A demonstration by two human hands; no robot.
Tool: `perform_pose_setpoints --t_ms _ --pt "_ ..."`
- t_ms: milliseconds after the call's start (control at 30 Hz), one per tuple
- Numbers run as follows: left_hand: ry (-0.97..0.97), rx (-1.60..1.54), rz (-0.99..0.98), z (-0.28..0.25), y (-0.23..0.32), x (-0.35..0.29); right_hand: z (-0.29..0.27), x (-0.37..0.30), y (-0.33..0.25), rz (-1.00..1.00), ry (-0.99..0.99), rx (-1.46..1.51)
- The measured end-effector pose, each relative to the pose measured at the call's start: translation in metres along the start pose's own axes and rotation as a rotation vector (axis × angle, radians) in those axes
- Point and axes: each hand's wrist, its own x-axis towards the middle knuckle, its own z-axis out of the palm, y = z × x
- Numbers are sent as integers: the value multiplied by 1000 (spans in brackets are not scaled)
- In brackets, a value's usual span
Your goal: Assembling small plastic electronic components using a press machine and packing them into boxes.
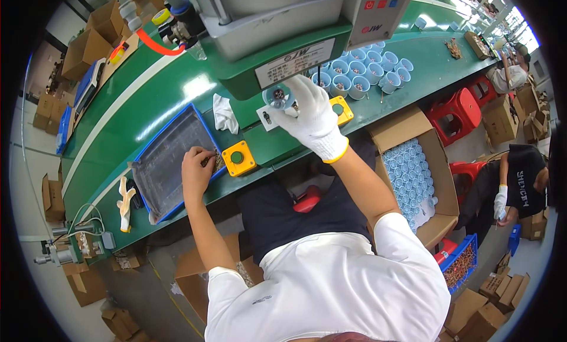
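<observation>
My right hand (311,114), in a white glove with a yellow cuff, grips a clear bluish plastic cup (276,97) below the head of a green and grey press (283,52). Small dark pieces show inside that cup. A pale metal plate (266,119) lies beneath it, partly hidden by the glove. Bare and with curled fingers, my left hand (198,169) reaches into the right end of a blue-rimmed tray (165,156). Small brownish parts (219,163) lie against its fingertips; what the fingers pinch is hidden.
Yellow button boxes (239,159) with green buttons flank the press. A white cloth (225,113) lies by the tray, a loose glove (125,203) left of it. Several filled blue cups (357,70) stand behind my right hand. A carton (446,188) of cups sits right; a co-worker (511,182) is beyond.
</observation>
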Motion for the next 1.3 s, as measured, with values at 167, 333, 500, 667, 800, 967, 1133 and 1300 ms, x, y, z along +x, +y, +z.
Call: perform_pose_setpoints --t_ms 167,333,500,667,800,967,1133,1300 --pt "-12 81 107 -1 -16 -1 -5 21 -21 20 -56 -170" --pt "148 -66 102 -3 1 -14 -31 -15 1 -12 90 3" --pt "223 -341 144 18 73 -45 -68 -90 69 -5 161 -101" --pt "277 -63 327 50 70 -50 -70 -84 74 -104 131 -81" --pt "386 25 352 46 79 -44 -63 -74 69 -177 116 -235" --pt "292 -102 245 32 89 -12 -55 -83 102 38 49 -53" --pt "352 -4 294 39 90 -12 -55 -101 110 35 46 148" --pt "546 -3 402 58 56 -45 -48 -88 91 -129 279 -68"
